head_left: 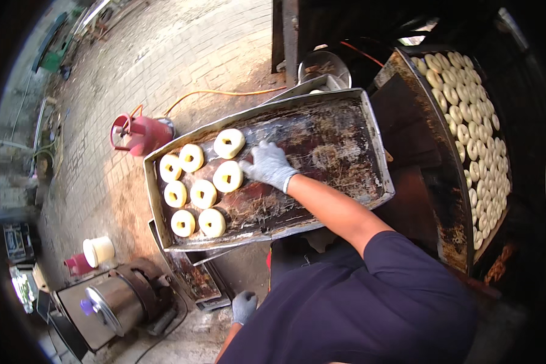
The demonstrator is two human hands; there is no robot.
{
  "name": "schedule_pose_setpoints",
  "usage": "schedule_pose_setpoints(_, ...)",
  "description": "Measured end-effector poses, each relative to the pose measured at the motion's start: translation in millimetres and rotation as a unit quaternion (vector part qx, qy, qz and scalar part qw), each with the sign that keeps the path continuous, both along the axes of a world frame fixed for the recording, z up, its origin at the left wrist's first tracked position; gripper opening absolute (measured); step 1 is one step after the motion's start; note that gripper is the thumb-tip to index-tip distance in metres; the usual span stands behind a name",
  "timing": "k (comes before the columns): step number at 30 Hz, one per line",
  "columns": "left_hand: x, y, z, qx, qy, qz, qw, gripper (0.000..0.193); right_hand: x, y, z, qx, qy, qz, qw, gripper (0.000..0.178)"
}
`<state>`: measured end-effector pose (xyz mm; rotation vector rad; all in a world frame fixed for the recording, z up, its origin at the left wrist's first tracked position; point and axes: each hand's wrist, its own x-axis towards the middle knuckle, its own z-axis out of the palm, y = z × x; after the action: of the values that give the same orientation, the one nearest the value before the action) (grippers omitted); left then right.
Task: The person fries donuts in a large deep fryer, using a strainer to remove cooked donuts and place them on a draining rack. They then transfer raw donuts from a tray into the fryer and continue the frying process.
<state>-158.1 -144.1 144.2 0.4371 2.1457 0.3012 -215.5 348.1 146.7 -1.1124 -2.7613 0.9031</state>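
My right hand (270,165), in a grey glove, reaches over a long, worn metal tray (330,142). Its fingers are spread and nothing is in them. The fingertips are close beside a pale dough ring (228,176) and another dough ring (229,144); whether they touch is hard to see. Several such rings sit in loose rows across the left part of the tray. My left hand (244,307), gloved too, is low beside my body, away from the tray. Its fingers look curled in, with nothing seen in them.
At right, a dark rack holds a large tray (485,142) packed with dough rings. A red gas cylinder (142,134) with an orange hose stands left of my tray. A lidded metal pot (115,301), a white bucket (99,251) and another tray (194,276) are at lower left.
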Motion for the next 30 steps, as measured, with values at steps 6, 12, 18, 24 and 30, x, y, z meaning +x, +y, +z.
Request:
schedule_pose_setpoints(6,-62,35,-57,-0.002,0.001,0.019,1.000,0.034,-76,-112,-44,-0.086,0.147,-0.057,0.984,0.049)
schedule_pose_setpoints(12,-139,157,-45,0.058,0.045,-0.068,0.995,0.033,4,-78,-13,-0.180,0.300,-0.035,0.936,0.060)
schedule_pose_setpoints(18,-113,220,-35,0.060,0.049,-0.120,0.990,0.032,268,53,94,0.018,0.353,-0.208,0.912,0.037)
schedule_pose_setpoints(24,-46,274,-31,0.028,0.041,-0.160,0.986,0.032,587,204,111,0.268,0.121,-0.461,0.837,0.030)
schedule_pose_setpoints(30,19,314,-19,-0.009,0.050,-0.167,0.985,0.031,702,306,54,0.166,0.037,-0.501,0.849,0.040)
